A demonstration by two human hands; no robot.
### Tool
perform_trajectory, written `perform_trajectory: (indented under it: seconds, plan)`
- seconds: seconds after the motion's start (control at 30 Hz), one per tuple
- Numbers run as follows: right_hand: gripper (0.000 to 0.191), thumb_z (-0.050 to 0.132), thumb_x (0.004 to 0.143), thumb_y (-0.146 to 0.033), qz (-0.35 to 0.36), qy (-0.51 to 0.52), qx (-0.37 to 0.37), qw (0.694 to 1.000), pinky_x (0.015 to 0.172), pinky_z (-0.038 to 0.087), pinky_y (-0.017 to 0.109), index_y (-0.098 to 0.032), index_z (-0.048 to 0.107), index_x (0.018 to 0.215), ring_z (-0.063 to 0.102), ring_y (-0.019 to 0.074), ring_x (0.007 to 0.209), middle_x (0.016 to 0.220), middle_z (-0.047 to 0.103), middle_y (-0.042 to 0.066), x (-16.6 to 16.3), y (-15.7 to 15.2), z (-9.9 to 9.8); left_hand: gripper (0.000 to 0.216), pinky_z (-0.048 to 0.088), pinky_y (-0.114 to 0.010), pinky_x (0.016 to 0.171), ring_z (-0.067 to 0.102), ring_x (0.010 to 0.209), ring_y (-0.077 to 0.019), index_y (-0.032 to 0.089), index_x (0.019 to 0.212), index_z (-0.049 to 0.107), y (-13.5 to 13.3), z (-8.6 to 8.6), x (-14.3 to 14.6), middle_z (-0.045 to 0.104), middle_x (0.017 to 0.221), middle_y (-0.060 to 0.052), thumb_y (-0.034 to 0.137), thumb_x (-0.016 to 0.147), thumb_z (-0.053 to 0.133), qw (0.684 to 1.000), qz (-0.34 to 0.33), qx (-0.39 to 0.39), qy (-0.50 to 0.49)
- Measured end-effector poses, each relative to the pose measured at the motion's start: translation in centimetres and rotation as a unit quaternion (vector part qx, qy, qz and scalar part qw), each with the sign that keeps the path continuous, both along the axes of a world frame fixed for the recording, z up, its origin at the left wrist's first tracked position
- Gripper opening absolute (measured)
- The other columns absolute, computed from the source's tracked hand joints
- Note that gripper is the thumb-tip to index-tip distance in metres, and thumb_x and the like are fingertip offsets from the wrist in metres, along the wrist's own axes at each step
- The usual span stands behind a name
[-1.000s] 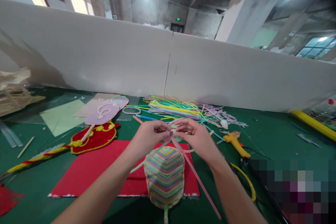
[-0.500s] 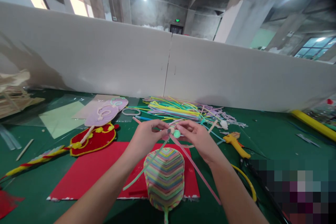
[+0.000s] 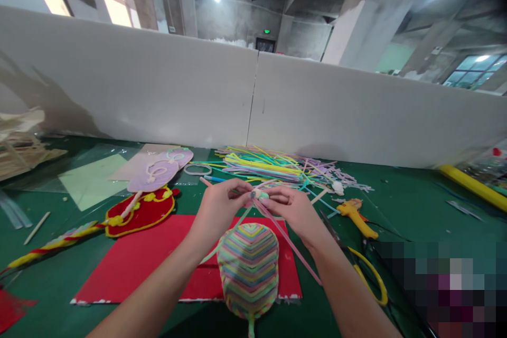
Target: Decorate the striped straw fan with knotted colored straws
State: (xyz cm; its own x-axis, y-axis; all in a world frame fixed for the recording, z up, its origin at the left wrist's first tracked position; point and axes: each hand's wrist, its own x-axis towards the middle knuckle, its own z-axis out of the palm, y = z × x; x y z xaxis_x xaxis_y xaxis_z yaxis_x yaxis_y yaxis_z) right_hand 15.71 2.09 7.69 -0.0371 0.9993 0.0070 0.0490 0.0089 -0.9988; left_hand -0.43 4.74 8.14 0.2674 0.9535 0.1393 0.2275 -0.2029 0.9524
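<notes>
Both strips' loose ends have risen toward the hands since half a second ago. Pink strip [image 3: 293, 246]: runs diagonally from the fingertips down-right, nearer the right hand [image 3: 295, 208]. Pale green strip [image 3: 242, 219]: slants down-left, past the left hand [image 3: 222, 203]. Fingertips nearly together, the left pinches where the strips meet; the right, a pale green bead [image 3: 263, 195]. Nearer the viewer lies a striped fan [image 3: 249, 269].

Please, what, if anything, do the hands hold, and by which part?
The left hand and right hand pinch a small pastel bundle at its top, where pink and green strips meet.
</notes>
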Motion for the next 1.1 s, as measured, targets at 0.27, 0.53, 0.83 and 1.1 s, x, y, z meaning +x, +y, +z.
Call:
perform_trajectory:
  seconds: [0.27,0.53,0.83,1.1]
  plan:
    - [0.027,0.069,0.060,-0.034,-0.009,-0.019,0.019,1.000,0.072,0.049,0.032,-0.016,0.066,0.080,0.063,0.0191,0.076,0.079,0.068,0.004,-0.35,0.07,-0.24,0.011,0.050,-0.026,0.064,0.061,0.066,-0.0142,0.017,0.077,0.061,-0.17,-0.01,0.22,0.065,0.069,-0.002,0.024,0.071,0.055,1.000,-0.021,-0.001,0.000]
    - [0.025,0.065,0.065,-0.036,0.000,-0.007,0.037,0.999,0.067,0.050,0.029,-0.016,0.066,0.080,0.061,0.0170,0.074,0.078,0.067,0.004,-0.37,0.05,-0.50,0.011,0.048,-0.024,0.062,0.060,0.065,-0.0132,0.017,0.078,0.061,0.02,0.16,-0.01,0.064,0.068,0.000,0.024,0.070,0.057,1.000,-0.025,0.005,0.018]
    - [0.028,0.065,0.065,-0.040,-0.042,-0.022,0.064,0.997,0.065,0.051,0.030,-0.016,0.066,0.079,0.062,0.0186,0.073,0.077,0.067,0.005,-0.17,0.09,-0.24,0.012,0.049,-0.024,0.062,0.060,0.067,-0.0128,0.017,0.080,0.058,-0.06,0.38,-0.22,0.063,0.071,-0.001,0.025,0.072,0.055,0.999,-0.024,0.014,0.024]
    - [0.025,0.064,0.067,-0.039,-0.060,-0.008,0.077,0.995,0.071,0.051,0.033,-0.018,0.065,0.081,0.062,0.0181,0.072,0.076,0.067,0.004,0.38,0.29,-0.48,0.018,0.050,-0.028,0.075,0.060,0.081,-0.0131,0.017,0.089,0.057,-0.39,0.56,-0.11,0.063,0.086,-0.003,0.017,0.072,0.052,0.997,-0.032,0.073,0.015]
